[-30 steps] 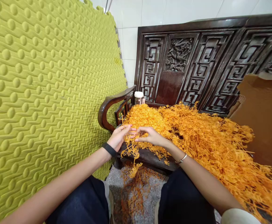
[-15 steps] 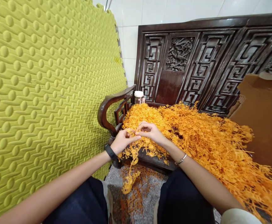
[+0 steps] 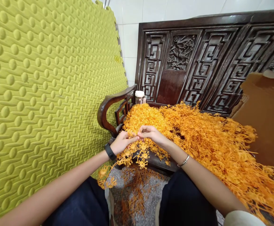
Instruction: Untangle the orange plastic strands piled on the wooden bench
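Observation:
My left hand (image 3: 123, 142) is closed on an orange plastic flower strand (image 3: 142, 157), whose star-shaped pieces hang below the fingers, with one end swung out to the lower left. My right hand (image 3: 151, 133) pinches at the same strand, its thumb and fingertips meeting those of the left. The exact bit between the fingertips is too small to make out. Just behind both hands lies a heap of loose orange flower pieces (image 3: 146, 114) on the seat of a dark wooden bench. A larger pile of orange stemmed pieces (image 3: 212, 135) spreads to the right.
The bench's curved armrest (image 3: 104, 114) stands left of the heap, with a white-lidded cup (image 3: 139, 96) in the corner behind. Carved back panels (image 3: 172, 84) rise beyond. Cardboard (image 3: 266, 116) leans at right; a yellow-green foam mat (image 3: 56, 78) fills the left. Orange scraps (image 3: 137, 197) litter the floor.
The hanging end of the strand has swung to the left, and more star-shaped pieces show beneath my hands. Both hands stay together in nearly the same place, fingertips closer.

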The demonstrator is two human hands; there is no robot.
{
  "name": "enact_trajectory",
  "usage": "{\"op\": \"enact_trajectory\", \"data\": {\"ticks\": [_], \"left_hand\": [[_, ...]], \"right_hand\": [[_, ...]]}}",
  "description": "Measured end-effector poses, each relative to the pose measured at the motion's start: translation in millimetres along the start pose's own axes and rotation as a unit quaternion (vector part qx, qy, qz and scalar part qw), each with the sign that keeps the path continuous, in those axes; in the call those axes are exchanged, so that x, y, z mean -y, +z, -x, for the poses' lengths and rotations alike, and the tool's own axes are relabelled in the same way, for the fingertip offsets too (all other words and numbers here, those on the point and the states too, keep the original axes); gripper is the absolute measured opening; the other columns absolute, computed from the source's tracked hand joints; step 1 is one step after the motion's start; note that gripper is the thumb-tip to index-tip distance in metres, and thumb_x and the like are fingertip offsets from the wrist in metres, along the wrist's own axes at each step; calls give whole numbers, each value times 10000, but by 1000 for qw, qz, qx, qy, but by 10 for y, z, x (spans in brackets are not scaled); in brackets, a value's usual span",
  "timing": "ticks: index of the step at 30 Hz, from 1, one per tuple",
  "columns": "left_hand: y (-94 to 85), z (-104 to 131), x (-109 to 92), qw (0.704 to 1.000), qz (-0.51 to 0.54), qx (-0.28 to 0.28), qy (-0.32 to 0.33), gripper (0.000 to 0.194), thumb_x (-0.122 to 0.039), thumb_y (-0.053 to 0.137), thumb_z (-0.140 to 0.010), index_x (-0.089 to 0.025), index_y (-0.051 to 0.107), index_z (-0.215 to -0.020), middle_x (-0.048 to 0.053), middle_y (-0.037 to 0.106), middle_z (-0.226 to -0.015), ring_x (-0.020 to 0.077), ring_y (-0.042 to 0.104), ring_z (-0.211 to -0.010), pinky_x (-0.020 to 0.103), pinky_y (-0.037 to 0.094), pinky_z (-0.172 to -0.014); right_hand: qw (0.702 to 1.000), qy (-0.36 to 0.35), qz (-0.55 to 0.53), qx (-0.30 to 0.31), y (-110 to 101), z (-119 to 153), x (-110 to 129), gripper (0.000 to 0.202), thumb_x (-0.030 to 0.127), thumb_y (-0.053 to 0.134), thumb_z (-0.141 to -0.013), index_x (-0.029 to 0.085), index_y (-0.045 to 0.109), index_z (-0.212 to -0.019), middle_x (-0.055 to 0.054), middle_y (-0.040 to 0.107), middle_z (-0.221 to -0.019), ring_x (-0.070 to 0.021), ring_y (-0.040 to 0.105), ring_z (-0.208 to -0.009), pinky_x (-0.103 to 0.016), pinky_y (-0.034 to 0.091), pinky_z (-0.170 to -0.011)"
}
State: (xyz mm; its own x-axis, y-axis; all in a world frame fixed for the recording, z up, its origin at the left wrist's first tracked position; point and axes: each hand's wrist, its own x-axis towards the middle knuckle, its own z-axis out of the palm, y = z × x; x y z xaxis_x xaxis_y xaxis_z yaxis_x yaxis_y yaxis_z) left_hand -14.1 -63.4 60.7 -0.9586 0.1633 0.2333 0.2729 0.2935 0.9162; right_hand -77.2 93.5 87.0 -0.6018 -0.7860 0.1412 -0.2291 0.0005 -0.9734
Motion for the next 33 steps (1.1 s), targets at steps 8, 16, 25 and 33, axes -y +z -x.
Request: {"op": "enact_trajectory", "data": {"ticks": [8, 16, 25, 33], "left_hand": [[-9, -10, -15, 981, 185, 25, 47, 225, -280, 585, -704, -57, 596, -676, 53, 554, -728, 69, 509, -663, 174, 383, -662], [-93, 21, 3, 997, 70, 2, 40, 339, -402, 544, -721, -68, 572, -769, 31, 501, -684, 46, 412, -570, 169, 337, -548], [8, 0, 31, 992, -58, -22, 109, 316, -354, 578, -698, -62, 523, -806, 33, 513, -756, 78, 444, -699, 208, 362, -698], [50, -43, 35, 988, -23, -84, 130, 310, -315, 589, -694, -30, 600, -814, 85, 559, -870, 123, 503, -813, 235, 382, -779]], "right_hand": [[976, 21, -207, 57, 22, -2, -82, 186, 196, 603, -683, 54, 488, -715, -71, 506, -714, -116, 500, -661, -254, 373, -662], [985, -10, -170, -9, -25, 8, -8, 168, 178, 615, -688, 78, 518, -782, -28, 496, -757, -61, 489, -691, -202, 361, -694], [994, -64, -88, -28, 19, -7, -45, 197, 194, 660, -624, 84, 519, -705, -31, 511, -741, -78, 494, -702, -219, 370, -678], [994, -57, -67, -65, 14, -3, -74, 235, 232, 652, -643, 75, 499, -727, -35, 504, -722, -66, 469, -656, -207, 359, -624]]}}
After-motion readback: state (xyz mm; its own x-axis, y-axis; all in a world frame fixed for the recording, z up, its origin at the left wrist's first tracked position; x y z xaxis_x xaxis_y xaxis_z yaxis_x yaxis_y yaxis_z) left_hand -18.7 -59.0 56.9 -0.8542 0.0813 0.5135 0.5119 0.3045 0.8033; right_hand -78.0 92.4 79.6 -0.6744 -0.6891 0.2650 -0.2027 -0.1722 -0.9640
